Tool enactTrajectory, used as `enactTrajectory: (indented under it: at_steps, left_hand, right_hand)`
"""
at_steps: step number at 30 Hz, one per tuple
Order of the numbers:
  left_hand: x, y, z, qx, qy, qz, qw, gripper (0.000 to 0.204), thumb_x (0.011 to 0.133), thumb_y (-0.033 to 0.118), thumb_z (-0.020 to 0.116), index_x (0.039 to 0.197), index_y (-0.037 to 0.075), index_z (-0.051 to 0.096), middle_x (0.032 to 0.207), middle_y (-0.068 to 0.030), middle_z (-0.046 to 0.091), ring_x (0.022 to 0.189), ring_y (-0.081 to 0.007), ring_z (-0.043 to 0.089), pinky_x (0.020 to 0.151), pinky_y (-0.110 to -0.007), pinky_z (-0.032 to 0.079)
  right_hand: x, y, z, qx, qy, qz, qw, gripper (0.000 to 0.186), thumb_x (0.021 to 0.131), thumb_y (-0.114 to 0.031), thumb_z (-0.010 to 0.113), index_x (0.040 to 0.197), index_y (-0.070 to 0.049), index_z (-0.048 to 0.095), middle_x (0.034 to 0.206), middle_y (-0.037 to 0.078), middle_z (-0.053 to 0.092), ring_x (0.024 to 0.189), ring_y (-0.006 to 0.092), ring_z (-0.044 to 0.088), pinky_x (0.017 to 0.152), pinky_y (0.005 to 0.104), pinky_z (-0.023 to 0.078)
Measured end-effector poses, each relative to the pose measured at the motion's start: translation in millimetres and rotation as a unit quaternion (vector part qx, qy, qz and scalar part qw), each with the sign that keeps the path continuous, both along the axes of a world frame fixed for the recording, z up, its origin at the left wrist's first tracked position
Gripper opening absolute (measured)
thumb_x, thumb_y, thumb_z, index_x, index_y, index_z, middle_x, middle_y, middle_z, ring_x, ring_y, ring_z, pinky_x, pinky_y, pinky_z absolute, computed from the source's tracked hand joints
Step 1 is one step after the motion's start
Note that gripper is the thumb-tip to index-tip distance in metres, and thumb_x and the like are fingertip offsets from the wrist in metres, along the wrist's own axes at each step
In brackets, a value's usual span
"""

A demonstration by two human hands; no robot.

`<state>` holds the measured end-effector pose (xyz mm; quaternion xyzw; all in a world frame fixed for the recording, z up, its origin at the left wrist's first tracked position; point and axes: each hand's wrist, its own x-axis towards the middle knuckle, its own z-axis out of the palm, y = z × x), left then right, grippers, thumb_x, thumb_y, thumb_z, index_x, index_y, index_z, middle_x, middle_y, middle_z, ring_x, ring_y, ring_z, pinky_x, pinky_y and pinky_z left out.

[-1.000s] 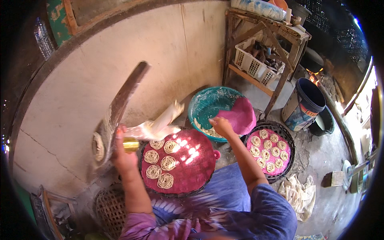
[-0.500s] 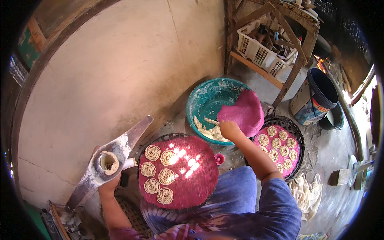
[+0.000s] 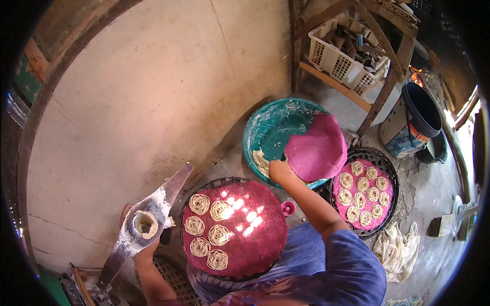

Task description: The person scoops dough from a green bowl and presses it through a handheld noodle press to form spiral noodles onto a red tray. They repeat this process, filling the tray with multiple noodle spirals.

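My left hand point(image 3: 145, 249) is wrapped round a long hand press point(image 3: 133, 239) with a flour-dusted body and a round opening lined with dough. Most of that hand's fingers are hidden under the press. Inside a green basin point(image 3: 248, 137), at its near side, my right hand point(image 3: 279, 172) is closed against pale, sticky dough point(image 3: 260, 162); its fingertips are hidden. A pink cloth point(image 3: 317, 150) covers the basin's right part. Before me lies a round tray point(image 3: 255, 250) with a dark pink mesh top. Several coiled noodle nests point(image 3: 218, 235) sit on its left half.
At right, another round tray point(image 3: 368, 232) carries several nests on pink cloth. Beyond it stand a bucket point(image 3: 408, 127) and a fire point(image 3: 416, 77). A white crate point(image 3: 339, 64) of scraps rests on a wooden stand. A crumpled cloth point(image 3: 397, 252) lies on the floor.
My right hand has shifted left within the basin, and the dough beside it is now bunched up rather than stretched. My left hand stays on the press. The whole view has shifted slightly.
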<state>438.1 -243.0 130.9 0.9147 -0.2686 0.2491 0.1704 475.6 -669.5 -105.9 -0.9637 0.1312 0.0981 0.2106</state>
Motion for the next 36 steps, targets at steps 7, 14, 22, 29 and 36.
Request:
enactTrajectory:
  at_steps: [7, 14, 22, 29, 36]
  left_hand:
    - [5, -4, -2, -0.034, 0.011, 0.001, 0.999, 0.063, 0.075, 0.009, 0.075, 0.129, -0.003, 0.046, 0.121, -0.0161, 0.056, 0.112, -0.0287, 0.056, 0.098, -0.038, 0.043]
    - [-9, -2, 9, -0.004, -0.02, 0.019, 1.0, 0.055, 0.074, 0.011, 0.075, 0.123, -0.002, 0.052, 0.121, -0.0177, 0.057, 0.11, -0.0331, 0.057, 0.097, -0.041, 0.044]
    - [-7, -18, 18, -0.03, 0.015, 0.001, 0.999, 0.044, 0.072, 0.008, 0.075, 0.111, 0.001, 0.056, 0.103, -0.0124, 0.06, 0.095, -0.0272, 0.059, 0.085, -0.037, 0.047]
    - [-11, -22, 24, -0.009, -0.082, -0.015, 0.996, 0.036, 0.071, 0.007, 0.075, 0.103, 0.002, 0.058, 0.095, -0.0101, 0.061, 0.086, -0.0237, 0.06, 0.078, -0.034, 0.048]
    - [-20, -9, 8, -0.035, 0.039, 0.041, 0.998, 0.043, 0.07, 0.009, 0.076, 0.109, 0.003, 0.058, 0.102, -0.0107, 0.062, 0.094, -0.0259, 0.061, 0.084, -0.035, 0.049]
  right_hand:
    - [-32, 2, 0, -0.093, -0.013, 0.069, 0.993, 0.022, 0.084, -0.011, 0.052, 0.091, -0.003, 0.071, 0.093, 0.02, 0.069, 0.083, 0.0335, 0.07, 0.071, 0.0445, 0.056]
    - [0, -1, -24, -0.024, -0.007, -0.021, 0.999, 0.021, 0.083, -0.012, 0.053, 0.091, -0.002, 0.071, 0.094, 0.02, 0.07, 0.084, 0.0355, 0.07, 0.073, 0.0443, 0.056]
    - [7, -7, -42, -0.103, -0.006, 0.008, 0.995, 0.021, 0.084, -0.013, 0.054, 0.094, -0.003, 0.069, 0.092, 0.016, 0.071, 0.085, 0.0329, 0.07, 0.07, 0.0428, 0.057]
    - [22, -7, -58, -0.121, -0.05, 0.005, 0.991, 0.02, 0.086, -0.015, 0.053, 0.094, -0.005, 0.068, 0.09, 0.014, 0.071, 0.08, 0.0291, 0.071, 0.067, 0.0397, 0.057]
    - [31, -14, -60, -0.147, -0.046, 0.007, 0.988, 0.022, 0.088, -0.015, 0.05, 0.098, -0.004, 0.067, 0.095, 0.016, 0.07, 0.087, 0.0297, 0.07, 0.07, 0.0406, 0.056]
